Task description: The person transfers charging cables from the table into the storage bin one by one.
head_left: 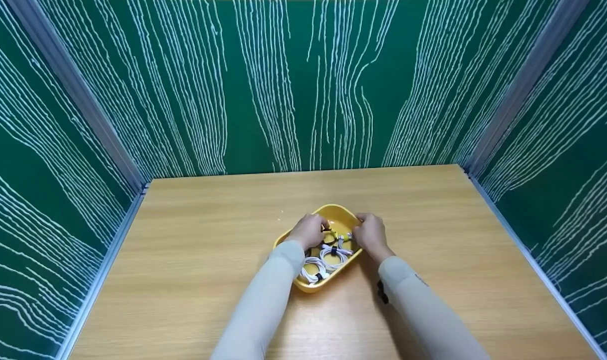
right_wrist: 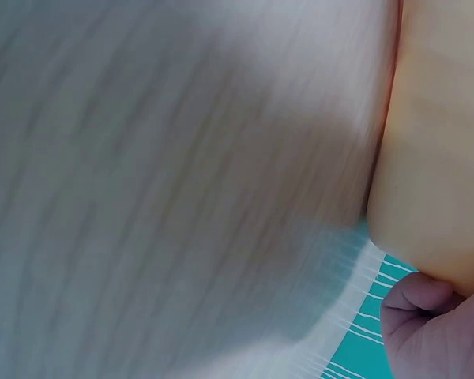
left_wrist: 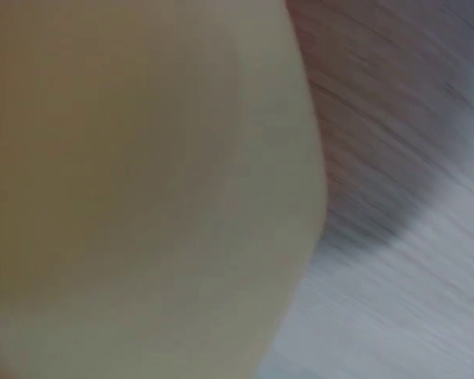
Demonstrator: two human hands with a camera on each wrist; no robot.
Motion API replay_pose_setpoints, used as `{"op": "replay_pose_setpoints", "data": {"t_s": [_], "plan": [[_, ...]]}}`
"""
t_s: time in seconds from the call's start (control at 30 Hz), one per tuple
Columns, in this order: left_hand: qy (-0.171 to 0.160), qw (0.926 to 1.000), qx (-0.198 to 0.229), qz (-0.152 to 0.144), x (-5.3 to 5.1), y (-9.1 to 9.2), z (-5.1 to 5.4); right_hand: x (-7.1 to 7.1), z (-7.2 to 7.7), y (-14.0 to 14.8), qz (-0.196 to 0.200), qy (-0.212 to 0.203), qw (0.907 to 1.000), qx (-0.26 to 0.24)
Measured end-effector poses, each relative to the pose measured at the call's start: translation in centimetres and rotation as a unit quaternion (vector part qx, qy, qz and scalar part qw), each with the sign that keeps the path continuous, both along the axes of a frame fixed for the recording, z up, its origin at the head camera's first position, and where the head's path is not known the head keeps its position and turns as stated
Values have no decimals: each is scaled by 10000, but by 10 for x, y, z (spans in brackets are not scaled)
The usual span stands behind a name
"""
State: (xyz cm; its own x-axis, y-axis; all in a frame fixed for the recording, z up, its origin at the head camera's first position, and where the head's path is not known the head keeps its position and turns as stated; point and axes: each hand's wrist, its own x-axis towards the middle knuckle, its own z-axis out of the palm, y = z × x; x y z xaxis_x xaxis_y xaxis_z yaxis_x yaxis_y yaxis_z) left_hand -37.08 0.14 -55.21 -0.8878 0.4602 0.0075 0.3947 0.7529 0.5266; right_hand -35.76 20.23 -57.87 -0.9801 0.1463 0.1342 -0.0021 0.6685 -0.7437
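Observation:
A yellow plastic bin (head_left: 316,288) sits at an angle between my two hands, low over the table. My left hand (head_left: 306,232) holds its left rim, with the fingertips reaching inside by a black coiled cable (head_left: 327,241). At the upper right rim, my right hand (head_left: 372,235) grips the edge with curled fingers. Inside the bin lie a white coiled cable (head_left: 311,261) and another white coil (head_left: 341,259) with a black tie. The left wrist view is filled by the blurred bin wall (left_wrist: 182,197), so the left fingers are hidden there. My right hand (right_wrist: 434,324) shows beside the bin in the right wrist view.
A light wooden table (head_left: 208,240) spreads around the bin. Green walls (head_left: 243,100) with white wavy lines stand behind and at both sides, joined by grey metal posts (head_left: 78,85). Small pale specks (head_left: 280,215) lie left of the bin.

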Motion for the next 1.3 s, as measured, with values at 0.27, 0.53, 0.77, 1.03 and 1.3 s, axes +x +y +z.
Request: {"op": "replay_pose_setpoints", "data": {"t_s": [0.27, 0.53, 0.77, 1.03, 1.3], "plan": [[-237, 9997, 90, -12, 6, -3, 8, -1, 0, 1, -60, 6, 9999, -90], [-451, 9985, 297, -110, 7, -4, 11, 0, 1, 3, -39, -114, 9997, -215], [-431, 9974, 504, -272, 12, -9, 15, 0, 2, 2, 44, 80, 10000, -17], [-609, 9957, 670, -181, 19, -15, 22, 2, 3, 2, 59, -68, 9999, 86], [-576, 9950, 789, -202, 21, -25, 28, 1, 10, 4, 68, -271, 9991, 314]]}}
